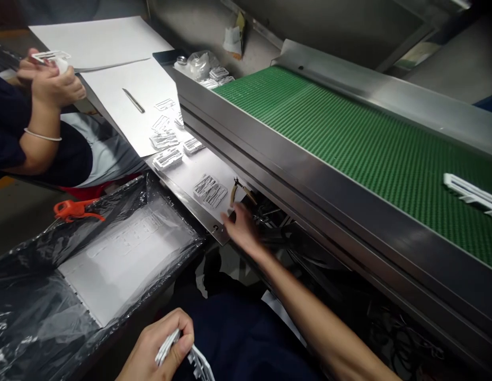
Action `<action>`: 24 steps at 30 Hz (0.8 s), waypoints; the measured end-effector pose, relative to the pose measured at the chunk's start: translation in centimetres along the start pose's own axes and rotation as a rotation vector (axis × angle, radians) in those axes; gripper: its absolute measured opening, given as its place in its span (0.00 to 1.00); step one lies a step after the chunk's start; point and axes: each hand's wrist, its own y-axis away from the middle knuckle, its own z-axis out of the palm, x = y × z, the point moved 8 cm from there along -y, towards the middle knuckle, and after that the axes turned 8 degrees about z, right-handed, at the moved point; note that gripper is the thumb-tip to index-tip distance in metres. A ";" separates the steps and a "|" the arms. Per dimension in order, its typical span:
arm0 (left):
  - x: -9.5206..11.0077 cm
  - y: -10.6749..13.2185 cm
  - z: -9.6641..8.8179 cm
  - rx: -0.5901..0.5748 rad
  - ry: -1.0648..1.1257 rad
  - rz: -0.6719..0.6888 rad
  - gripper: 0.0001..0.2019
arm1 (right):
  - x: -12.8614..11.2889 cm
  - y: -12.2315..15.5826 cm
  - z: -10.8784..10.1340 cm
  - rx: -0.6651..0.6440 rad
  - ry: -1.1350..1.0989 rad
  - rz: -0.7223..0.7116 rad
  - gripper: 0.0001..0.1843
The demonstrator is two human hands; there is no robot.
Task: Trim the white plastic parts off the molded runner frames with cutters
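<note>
My left hand (162, 346) is at the bottom, fingers curled round a white plastic moulded frame (196, 360) held over my lap. My right hand (241, 227) reaches forward to the corner of the metal shelf (190, 182), fingers stretched out and slightly blurred, just short of yellow-handled cutters (238, 191) lying there. A stack of white plastic parts (209, 190) lies left of the cutters.
A green conveyor belt (349, 132) runs on the right, carrying a white frame (472, 194). A box lined with black plastic (110, 254) sits left. A co-worker's hands (51, 76) hold a white part at the upper left. Orange cutters (74, 210) lie nearby.
</note>
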 end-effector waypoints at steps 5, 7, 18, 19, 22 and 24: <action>0.1 0.2 0.4 0.128 0.052 -0.020 0.14 | 2.1 -6.8 -0.7 0.243 0.117 0.184 0.42; 0.3 0.1 0.7 0.131 0.057 -0.003 0.13 | 3.2 -7.3 -0.9 0.267 0.143 0.236 0.44; 1.0 -0.5 1.0 -0.037 -0.028 0.016 0.13 | 4.2 -5.7 -1.0 0.043 -0.095 0.348 0.16; 1.0 -0.6 1.0 -0.040 -0.031 0.018 0.13 | 3.9 -4.5 -0.6 -0.030 -0.154 0.312 0.15; 1.1 -0.6 1.2 -0.060 -0.045 0.031 0.13 | 2.8 0.9 -0.1 -0.232 -0.308 0.158 0.10; 1.2 -0.5 1.3 -0.075 -0.063 0.048 0.13 | 2.1 5.3 -0.5 -0.352 -0.354 0.059 0.13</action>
